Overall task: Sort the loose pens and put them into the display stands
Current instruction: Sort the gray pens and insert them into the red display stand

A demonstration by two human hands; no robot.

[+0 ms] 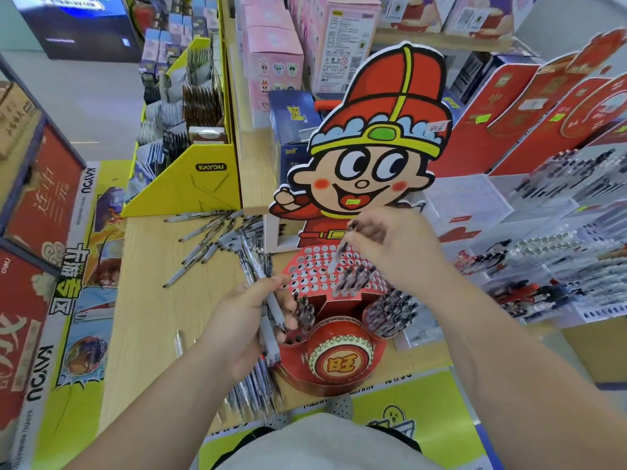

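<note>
**Q:** Fig. 1, the grips: what does each hand hold?

**A:** Right hand (397, 247), wrist bent and fingers curled, pinches a single pen (339, 257) by its upper end; the pen slants tip-down over the holed top of the display stand (315, 278); whether the tip has entered a hole cannot be told. Left hand (249, 320), fingers wrapped round a bundle of pens (273, 320) with slim pale barrels and dark ends; it is just beside the stand's left lobe.

**Q:** And the stand and what surrounds it?

**A:** Red printed card; a fan-shaped upper tier pierced by rows of round holes; two lower rounded lobes; a glossy drum-shaped front. Dark-capped pens (356, 281) stand in clusters in the upper tier's right part and in both lobes; a flat cartoon cut-out (369, 147) rises at the back. The stand sits at the near edge of the pale wood-grain tabletop (152, 300); loose pens (210, 239) lie scattered toward the far edge, before a yellow carton (190, 188).
</note>
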